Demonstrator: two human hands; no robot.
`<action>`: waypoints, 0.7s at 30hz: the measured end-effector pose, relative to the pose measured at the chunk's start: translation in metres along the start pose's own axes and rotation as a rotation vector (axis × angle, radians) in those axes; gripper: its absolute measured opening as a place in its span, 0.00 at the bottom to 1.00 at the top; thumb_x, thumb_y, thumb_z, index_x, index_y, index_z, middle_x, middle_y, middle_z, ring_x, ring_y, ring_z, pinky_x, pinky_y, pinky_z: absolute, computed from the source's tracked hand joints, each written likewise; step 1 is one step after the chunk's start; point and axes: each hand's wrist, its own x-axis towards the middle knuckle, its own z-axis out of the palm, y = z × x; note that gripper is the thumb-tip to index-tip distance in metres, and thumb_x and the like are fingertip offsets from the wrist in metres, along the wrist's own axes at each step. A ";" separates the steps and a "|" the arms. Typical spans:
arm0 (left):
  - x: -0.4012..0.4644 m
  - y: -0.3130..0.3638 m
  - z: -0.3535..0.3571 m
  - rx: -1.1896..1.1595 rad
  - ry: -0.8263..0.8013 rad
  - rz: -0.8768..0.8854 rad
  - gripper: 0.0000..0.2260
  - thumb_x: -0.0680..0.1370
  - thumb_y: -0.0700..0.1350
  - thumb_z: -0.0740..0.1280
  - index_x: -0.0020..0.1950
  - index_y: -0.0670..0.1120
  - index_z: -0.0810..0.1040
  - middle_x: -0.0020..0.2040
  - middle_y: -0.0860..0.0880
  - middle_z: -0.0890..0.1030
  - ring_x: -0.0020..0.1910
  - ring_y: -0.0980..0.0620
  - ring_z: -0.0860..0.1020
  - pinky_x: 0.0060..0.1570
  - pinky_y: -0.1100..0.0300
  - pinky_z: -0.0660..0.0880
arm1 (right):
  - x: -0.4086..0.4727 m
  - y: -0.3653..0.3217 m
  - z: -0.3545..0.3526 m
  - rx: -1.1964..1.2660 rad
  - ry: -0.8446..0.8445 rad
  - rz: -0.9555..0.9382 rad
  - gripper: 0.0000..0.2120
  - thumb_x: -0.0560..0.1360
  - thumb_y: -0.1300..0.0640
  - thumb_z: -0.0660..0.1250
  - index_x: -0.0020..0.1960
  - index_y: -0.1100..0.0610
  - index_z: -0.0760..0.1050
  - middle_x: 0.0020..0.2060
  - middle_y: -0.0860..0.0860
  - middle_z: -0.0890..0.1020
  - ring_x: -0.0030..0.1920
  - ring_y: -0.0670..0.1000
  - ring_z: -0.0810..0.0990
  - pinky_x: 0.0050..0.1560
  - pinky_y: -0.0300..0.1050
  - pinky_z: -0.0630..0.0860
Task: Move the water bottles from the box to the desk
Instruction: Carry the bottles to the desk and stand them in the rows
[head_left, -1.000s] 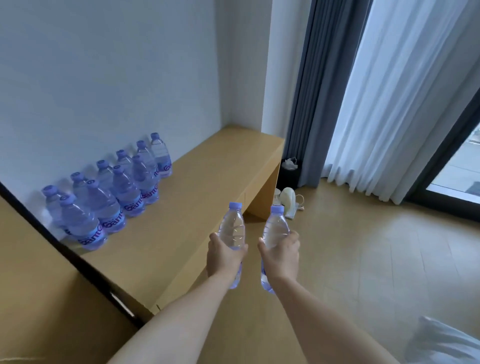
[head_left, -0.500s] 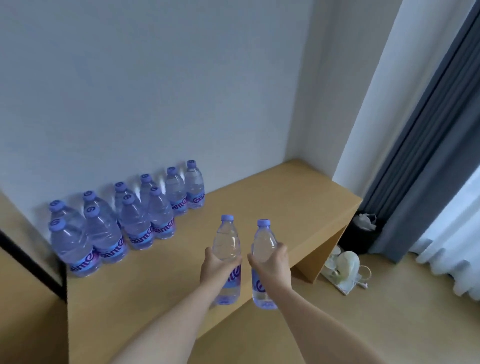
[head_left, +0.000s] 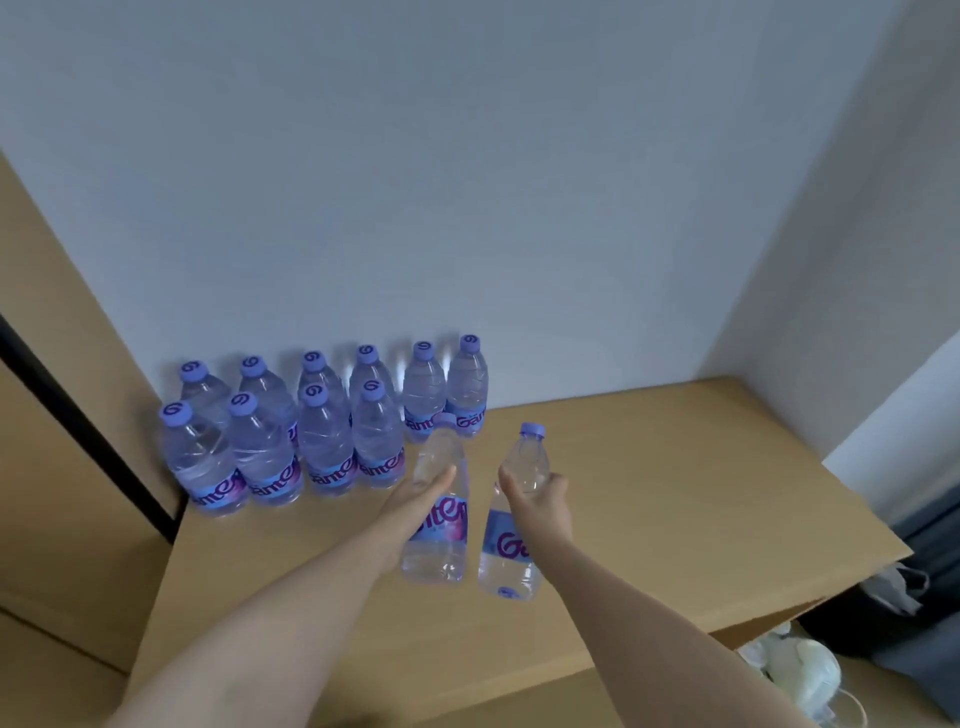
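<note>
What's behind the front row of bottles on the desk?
Behind the front row, a back row of bottles stands against the wall; mostly caps and shoulders show, their lower bodies covered.

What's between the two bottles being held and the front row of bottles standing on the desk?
Only bare desk top, in the head view.

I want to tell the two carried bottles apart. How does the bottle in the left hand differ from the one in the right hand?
The left-hand bottle leans its cap left, toward the standing bottles; the right-hand bottle leans its cap right. The left hand covers the left-hand bottle's shoulder and label edge; the right hand wraps the right-hand bottle's upper body, label clear. Both have clear bodies, purple caps and purple labels, held above the desk.
</note>
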 end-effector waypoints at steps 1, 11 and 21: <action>0.007 0.003 -0.001 -0.015 0.009 -0.005 0.34 0.67 0.69 0.69 0.66 0.51 0.72 0.61 0.48 0.79 0.61 0.46 0.77 0.64 0.48 0.72 | 0.008 -0.004 0.002 -0.009 -0.037 0.015 0.26 0.71 0.38 0.68 0.57 0.52 0.61 0.44 0.47 0.75 0.42 0.45 0.76 0.34 0.43 0.68; 0.041 0.029 0.002 0.036 0.036 0.096 0.27 0.69 0.47 0.76 0.65 0.49 0.68 0.58 0.51 0.79 0.58 0.52 0.77 0.59 0.57 0.72 | 0.070 -0.050 0.007 -0.204 -0.281 -0.041 0.32 0.67 0.45 0.75 0.60 0.49 0.57 0.45 0.42 0.71 0.42 0.43 0.73 0.36 0.42 0.68; 0.055 0.040 0.012 -0.138 0.118 0.145 0.32 0.72 0.36 0.73 0.71 0.51 0.65 0.65 0.50 0.75 0.64 0.49 0.74 0.62 0.49 0.72 | 0.111 -0.071 0.016 -0.240 -0.358 -0.102 0.27 0.69 0.52 0.75 0.58 0.54 0.61 0.50 0.50 0.73 0.51 0.53 0.76 0.48 0.50 0.75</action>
